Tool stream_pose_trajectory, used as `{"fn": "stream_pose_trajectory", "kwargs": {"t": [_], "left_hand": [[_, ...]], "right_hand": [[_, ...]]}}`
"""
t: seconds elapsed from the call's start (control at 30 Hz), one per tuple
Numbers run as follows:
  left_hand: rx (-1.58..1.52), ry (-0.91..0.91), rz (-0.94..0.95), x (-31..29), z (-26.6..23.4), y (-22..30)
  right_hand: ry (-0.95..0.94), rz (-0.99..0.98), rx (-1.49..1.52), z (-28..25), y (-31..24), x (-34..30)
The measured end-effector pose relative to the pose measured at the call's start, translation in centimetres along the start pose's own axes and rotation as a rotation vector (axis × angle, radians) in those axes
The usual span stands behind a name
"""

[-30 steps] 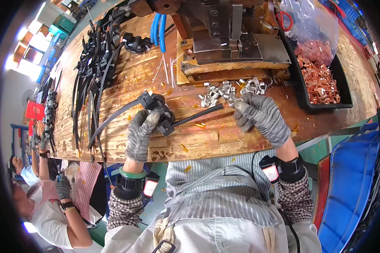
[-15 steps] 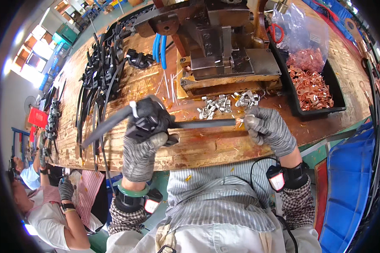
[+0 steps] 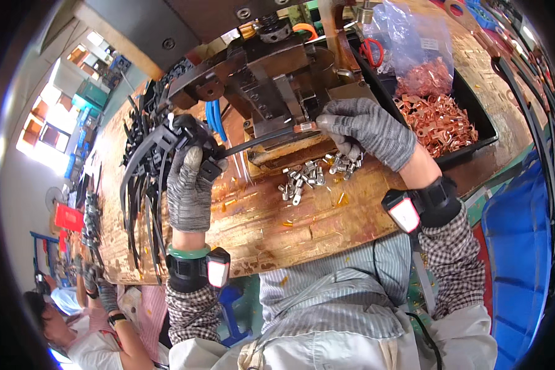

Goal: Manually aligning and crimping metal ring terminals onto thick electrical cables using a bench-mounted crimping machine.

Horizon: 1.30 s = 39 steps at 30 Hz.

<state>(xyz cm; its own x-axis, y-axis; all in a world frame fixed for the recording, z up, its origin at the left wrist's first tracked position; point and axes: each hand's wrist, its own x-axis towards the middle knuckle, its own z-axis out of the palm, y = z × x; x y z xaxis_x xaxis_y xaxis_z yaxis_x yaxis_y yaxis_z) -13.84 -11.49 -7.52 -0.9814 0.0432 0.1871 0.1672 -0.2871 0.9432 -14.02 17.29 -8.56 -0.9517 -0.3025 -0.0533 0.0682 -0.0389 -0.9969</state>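
Observation:
My left hand, in a grey knit glove, is closed round a coiled black cable with a boxy black fitting. One straight length of the cable runs right to the front of a dark metal press. Its tip shows a copper-coloured end. At that tip the gloved fingers of my right hand are pinched; they partly hide what they hold. Just below the press lie loose silver cable lugs.
A black bin of copper terminals and a plastic bag stands right of the press. Black cables are heaped on the left of the wooden table. A blue container is at right; a co-worker sits at lower left.
Both hands have moved up and away from me with the cable, bringing its tip from in front of the lugs to the press. The view has shifted, showing more of the press's upper part.

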Motion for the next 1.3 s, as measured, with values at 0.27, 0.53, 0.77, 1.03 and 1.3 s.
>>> {"fn": "stream_pose_trajectory", "kwargs": {"t": [0.27, 0.53, 0.77, 1.03, 1.3], "left_hand": [[0.041, 0.076, 0.023, 1.4, -0.2, -1.1], [0.028, 0.170, 0.018, 2.1, -0.2, -1.9], [0.058, 0.212, 0.012, 2.3, -0.5, -2.2], [0.054, 0.136, -0.022, 2.4, -1.0, -2.0], [0.043, 0.167, -0.030, 2.5, -0.7, -1.7]], "right_hand": [[-0.073, 0.124, -0.047, -0.7, -0.5, 2.3], [-0.048, 0.148, 0.054, -1.1, -0.6, 3.7], [0.108, 0.047, -0.237, -0.3, -1.5, 3.6], [0.078, 0.044, -0.282, -0.7, -0.9, 4.1], [0.257, -0.450, -0.720, -0.8, 1.6, 5.4]]}}
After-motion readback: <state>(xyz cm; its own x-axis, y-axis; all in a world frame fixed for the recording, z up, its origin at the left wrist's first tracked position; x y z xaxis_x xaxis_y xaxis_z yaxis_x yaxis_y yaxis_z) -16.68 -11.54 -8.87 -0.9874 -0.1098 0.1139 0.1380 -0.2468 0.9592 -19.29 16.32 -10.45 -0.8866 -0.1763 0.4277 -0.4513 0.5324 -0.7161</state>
